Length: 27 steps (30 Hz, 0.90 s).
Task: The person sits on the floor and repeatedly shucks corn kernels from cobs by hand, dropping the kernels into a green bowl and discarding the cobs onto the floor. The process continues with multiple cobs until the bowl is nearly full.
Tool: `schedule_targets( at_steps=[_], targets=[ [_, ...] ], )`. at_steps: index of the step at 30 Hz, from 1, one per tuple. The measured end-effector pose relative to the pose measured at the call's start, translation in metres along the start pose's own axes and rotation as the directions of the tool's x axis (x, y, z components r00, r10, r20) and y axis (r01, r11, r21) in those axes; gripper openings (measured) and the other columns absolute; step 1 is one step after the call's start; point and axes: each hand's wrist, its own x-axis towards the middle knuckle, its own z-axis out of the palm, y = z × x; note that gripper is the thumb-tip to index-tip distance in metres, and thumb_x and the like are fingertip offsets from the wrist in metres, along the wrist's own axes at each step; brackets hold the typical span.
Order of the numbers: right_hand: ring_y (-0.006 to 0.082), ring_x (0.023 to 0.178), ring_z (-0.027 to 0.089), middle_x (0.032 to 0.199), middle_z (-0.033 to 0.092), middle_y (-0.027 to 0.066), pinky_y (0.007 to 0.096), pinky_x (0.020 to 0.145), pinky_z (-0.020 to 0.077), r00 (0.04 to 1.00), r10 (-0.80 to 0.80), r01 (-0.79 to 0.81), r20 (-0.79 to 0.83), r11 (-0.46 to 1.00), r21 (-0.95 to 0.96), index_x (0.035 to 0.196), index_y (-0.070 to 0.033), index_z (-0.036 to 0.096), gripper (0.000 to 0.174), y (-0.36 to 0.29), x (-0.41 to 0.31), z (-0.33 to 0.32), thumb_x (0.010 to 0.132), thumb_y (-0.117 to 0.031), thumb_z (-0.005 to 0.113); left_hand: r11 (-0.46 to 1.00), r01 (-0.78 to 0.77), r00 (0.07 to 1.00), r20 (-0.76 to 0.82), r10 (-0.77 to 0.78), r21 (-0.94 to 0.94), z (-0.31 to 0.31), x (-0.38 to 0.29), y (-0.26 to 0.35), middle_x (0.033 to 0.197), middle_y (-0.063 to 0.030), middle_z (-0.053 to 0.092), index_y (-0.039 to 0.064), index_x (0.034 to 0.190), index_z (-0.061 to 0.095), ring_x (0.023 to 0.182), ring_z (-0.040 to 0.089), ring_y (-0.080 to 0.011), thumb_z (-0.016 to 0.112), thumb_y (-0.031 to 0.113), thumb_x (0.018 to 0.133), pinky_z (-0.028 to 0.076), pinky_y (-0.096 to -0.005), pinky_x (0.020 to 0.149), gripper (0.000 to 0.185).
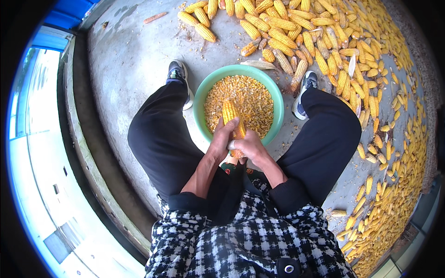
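A yellow corn cob (231, 112) is gripped in both hands over the near part of a green plastic basin (199, 104). My left hand (220, 137) wraps around it from the left, the thumb lying across the kernels. From the right, my right hand (248, 146) closes around its lower part, with a pale wrap on one finger or the thumb. Full rows of kernels show on the upper part; the lower end looks reddish, and much of it is hidden by the fingers. Loose corn kernels (257, 100) fill the basin, which stands on the floor between my feet.
A large heap of corn cobs (347, 41) spreads across the back and down the right side. Several cobs lie close behind the basin, beside a dry husk (259, 64). A bare cob (155, 17) rests on the concrete floor (114, 87). A raised ledge (94, 166) runs along the left.
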Motion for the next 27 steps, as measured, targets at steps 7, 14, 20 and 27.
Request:
schedule_targets(
  at_steps=[7,14,20,27],
  targets=[
    [0.0152,0.048,0.057,0.067,0.059,0.0064,0.0276,0.031,0.04,0.983,0.161,-0.175,0.084,0.961,0.216,0.086,0.001,0.06,0.015,0.007,0.005,-0.006,0.074,-0.008,0.061,0.991,-0.065,0.998,0.013,0.064,0.12,-0.002,0.0,-0.005,0.099,-0.0082,0.053,0.005,0.119,0.042,0.087,0.056,-0.018,0.057,0.013,0.088,0.049,-0.0345,0.078,0.036],
    [0.031,0.071,0.066,0.086,0.063,0.0179,0.046,0.058,0.0517,0.949,-0.225,0.06,-0.222,0.818,-0.572,0.123,0.001,0.044,0.055,0.018,0.007,-0.001,0.071,-0.004,0.063,0.993,-0.064,0.998,0.02,0.066,-0.097,-0.002,0.002,0.0,0.112,-0.0078,0.053,0.006,0.125,0.044,0.103,0.053,-0.021,0.051,0.022,0.087,0.043,-0.0379,0.09,0.041],
    [0.0374,0.091,0.064,0.104,0.058,0.0253,0.0469,0.074,0.0508,0.86,-0.476,0.073,-0.185,0.472,-0.878,0.126,0.003,0.041,0.061,0.011,0.0,-0.005,0.071,-0.007,0.066,0.997,-0.026,0.98,-0.194,0.04,0.075,-0.002,0.005,0.008,0.127,-0.0109,0.053,0.007,0.131,0.048,0.121,0.047,-0.0248,0.043,0.038,0.095,0.029,-0.0455,0.106,0.048],
    [0.0141,0.084,0.063,0.098,0.063,0.0059,0.0276,0.073,0.0509,0.976,0.006,-0.061,0.219,0.968,0.244,0.12,0.0,0.054,0.047,0.004,-0.005,-0.014,0.08,-0.018,0.07,0.95,-0.104,0.994,-0.005,0.107,-0.293,-0.002,0.003,0.026,0.104,-0.0165,0.061,0.0,0.119,0.049,0.099,0.06,-0.0249,0.048,0.031,0.096,0.048,-0.04,0.09,0.039]
  ],
)
